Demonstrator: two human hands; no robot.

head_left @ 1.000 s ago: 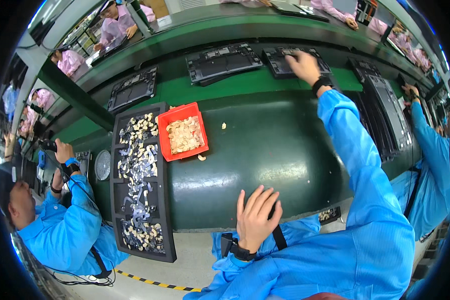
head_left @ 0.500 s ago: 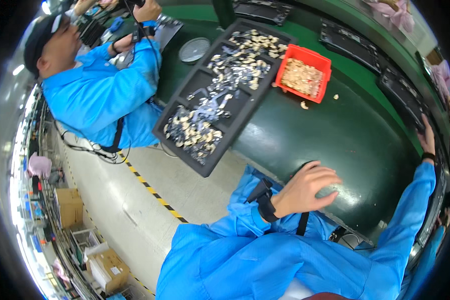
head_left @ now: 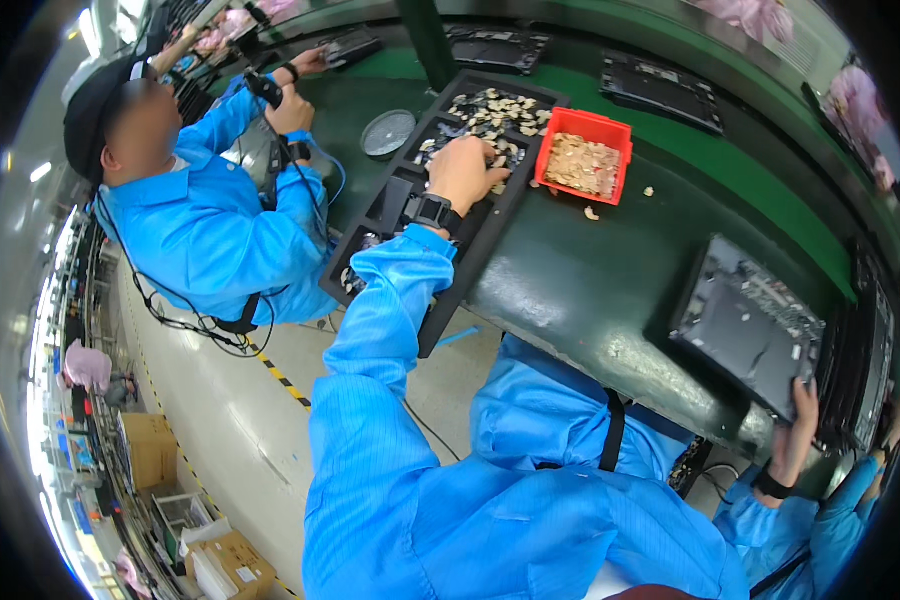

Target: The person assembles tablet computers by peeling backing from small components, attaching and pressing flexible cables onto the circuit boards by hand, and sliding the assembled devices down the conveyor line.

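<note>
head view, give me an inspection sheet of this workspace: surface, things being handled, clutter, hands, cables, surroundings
Surface: green bench, shiny, with glare.
Things handled: black divided tray holding pale pieces and dark bits; red bin beside it, holding pale pieces; dark panel at right.
Clutter: a few loose pale pieces near the bin.
Hands: left hand reaches into the tray, grip hidden; right hand touches the panel's near corner, grip unclear.
Cables: dark cables hang by the co-worker at left; blue cable near that person's arm.
Surroundings: co-worker in blue, cardboard boxes and striped floor tape; more dark panels toward the back.
</note>
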